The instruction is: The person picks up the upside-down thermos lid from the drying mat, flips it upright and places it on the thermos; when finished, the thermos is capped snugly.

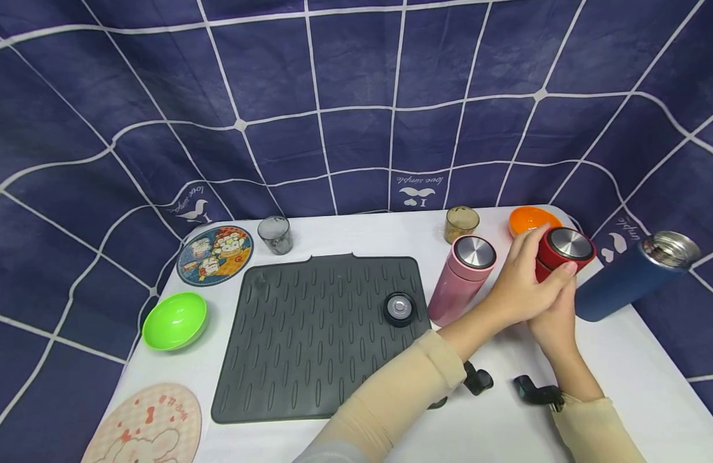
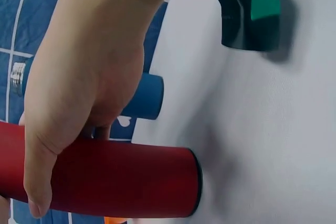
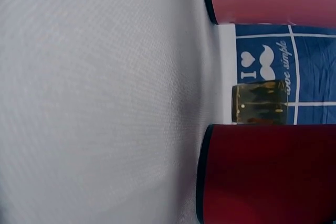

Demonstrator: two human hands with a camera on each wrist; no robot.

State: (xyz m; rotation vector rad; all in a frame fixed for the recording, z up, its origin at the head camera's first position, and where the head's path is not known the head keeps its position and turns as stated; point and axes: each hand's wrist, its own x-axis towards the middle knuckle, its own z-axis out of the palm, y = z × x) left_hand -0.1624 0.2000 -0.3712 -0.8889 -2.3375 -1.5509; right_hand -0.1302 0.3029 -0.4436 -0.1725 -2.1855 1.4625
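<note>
Left grip (image 1: 524, 289): clasped round the upper part of a red bottle (image 2: 126, 179), fingers over its left side just under the steel-topped lid (image 1: 570, 243), thumb reaching across the near side; forearm in a cream sleeve (image 1: 399, 386), slanting from the near edge of the bench (image 1: 478, 431) toward its far right corner. Right grip (image 1: 554, 325): closed round the same bottle's body, lower down, arm rising from the right part of the near edge and leaning left, thumb laid across the red wall in the left wrist view. Red bottle: between both grips, upright, lid above the fingers, toward the right edge of the bench; whether its base touches the bench cannot be told. Pink bottle (image 1: 457, 286): upright, to the left, near the left grip. Blue bottle (image 1: 628, 283): to the right, by the right edge, steel mouth showing. Amber cup (image 1: 461, 226): near the far edge. Orange bowl (image 1: 526, 218): far right corner, behind the left grip. Dark mat (image 1: 315, 334): mid-bench, bearing a round black stopper (image 1: 399, 308) near its right side.
</note>
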